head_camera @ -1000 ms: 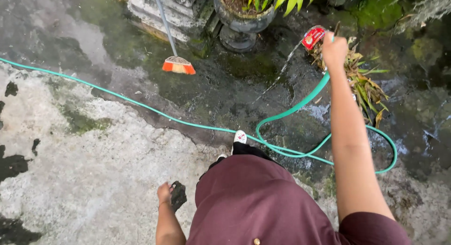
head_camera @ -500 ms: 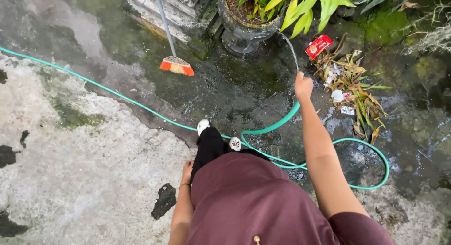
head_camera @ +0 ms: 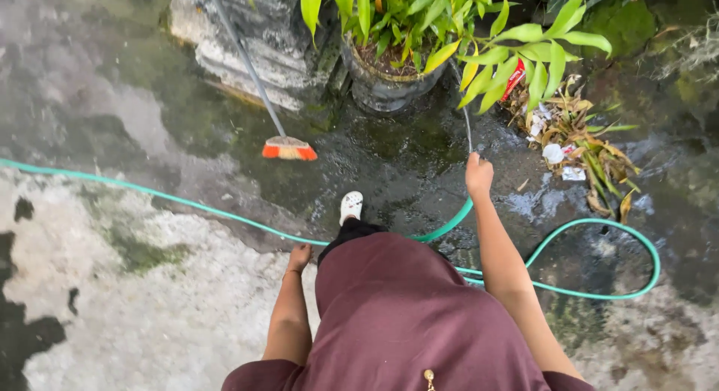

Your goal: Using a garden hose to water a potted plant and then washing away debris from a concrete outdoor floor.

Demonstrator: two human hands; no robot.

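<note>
My right hand (head_camera: pixel 478 174) is stretched forward and closed around the end of a green garden hose (head_camera: pixel 599 293). A thin stream of water (head_camera: pixel 463 106) rises from it toward a grey stone pot (head_camera: pixel 386 91) with a leafy green plant (head_camera: pixel 479 31). The hose loops across the wet ground to my right and runs off to the left. My left hand (head_camera: pixel 299 257) hangs at my side beside my maroon skirt (head_camera: pixel 397 316), fingers loosely curled, holding nothing. One white shoe (head_camera: pixel 350 207) shows in front of the skirt.
An orange broom (head_camera: pixel 288 147) with a grey handle leans on a stone plinth (head_camera: pixel 247 46). A heap of dry leaves and litter (head_camera: pixel 573 147) with a red packet (head_camera: pixel 514 78) lies right of the pot. The ground is wet, dark and mossy ahead, pale concrete at left.
My right hand drew back from the litter heap toward the pot, and the water stream now points at the plant. I stepped forward; my left hand dropped beside the skirt.
</note>
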